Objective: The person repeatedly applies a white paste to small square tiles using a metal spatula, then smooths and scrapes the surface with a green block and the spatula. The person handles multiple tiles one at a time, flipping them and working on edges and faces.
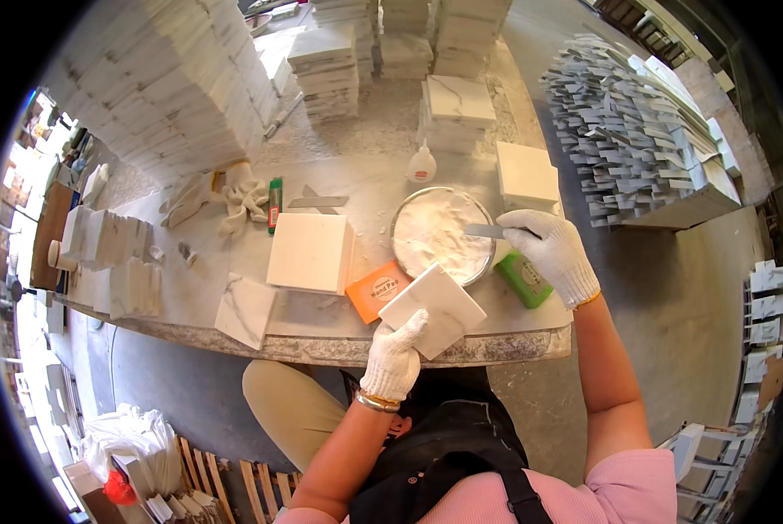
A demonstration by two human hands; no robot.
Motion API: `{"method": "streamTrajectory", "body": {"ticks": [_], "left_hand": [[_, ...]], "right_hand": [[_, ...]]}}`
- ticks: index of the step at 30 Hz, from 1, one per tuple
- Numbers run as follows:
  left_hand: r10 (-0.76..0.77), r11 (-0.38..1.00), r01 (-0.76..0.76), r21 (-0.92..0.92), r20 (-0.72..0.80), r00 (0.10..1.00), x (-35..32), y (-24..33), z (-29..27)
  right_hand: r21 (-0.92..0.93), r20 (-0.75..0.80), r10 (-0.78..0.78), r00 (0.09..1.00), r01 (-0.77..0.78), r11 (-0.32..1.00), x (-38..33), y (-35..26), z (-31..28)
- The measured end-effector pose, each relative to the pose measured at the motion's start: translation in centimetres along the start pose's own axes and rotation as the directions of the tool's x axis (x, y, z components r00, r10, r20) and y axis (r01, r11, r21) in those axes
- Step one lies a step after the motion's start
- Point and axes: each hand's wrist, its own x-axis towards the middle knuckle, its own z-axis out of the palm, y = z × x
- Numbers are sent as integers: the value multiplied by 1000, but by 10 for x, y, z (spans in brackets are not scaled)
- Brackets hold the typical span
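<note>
Gloved in white knit, my left hand [395, 356] grips the lower left edge of a square white marble tile [437, 307] with grey veins, tilted above the table's front edge. My right hand [552, 253], gloved too, is closed round a flat metal scraper blade [485, 230]. The blade's tip reaches over a round bowl [396, 229] filled with white powder or paste; whether it touches the filling I cannot tell. Partly behind the tile lies an orange hand pad [377, 291]. Beside the bowl, below my right hand, sits a green pad [526, 281].
A stack of cream tiles [308, 253] stands left of the bowl, with a loose tile [244, 310] at the front edge. Behind are a small white bottle [421, 164], crumpled gloves [241, 196] and a green box [275, 205]. Tall tile stacks [160, 83] rise at the far left.
</note>
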Motion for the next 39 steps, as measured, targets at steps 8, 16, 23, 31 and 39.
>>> {"method": "streamTrajectory", "body": {"ticks": [8, 16, 23, 31, 39], "left_hand": [[-29, 999, 29, -15, 2, 1000, 1, -2, -3], [-26, 1000, 26, 3, 19, 999, -1, 0, -2], [-36, 999, 36, 9, 45, 998, -1, 2, 0], [-43, 999, 42, 15, 46, 998, 0, 0, -3], [-37, 999, 36, 28, 35, 999, -1, 1, -2]], "right_hand": [[197, 135, 193, 972, -217, 956, 2, 5, 12], [421, 251, 330, 910, -410, 809, -7, -30, -3], [477, 188, 180, 966, -250, 843, -19, -34, 2], [373, 118, 92, 989, -130, 918, -22, -39, 4], [351, 143, 91, 986, -136, 926, -24, -43, 1]]}}
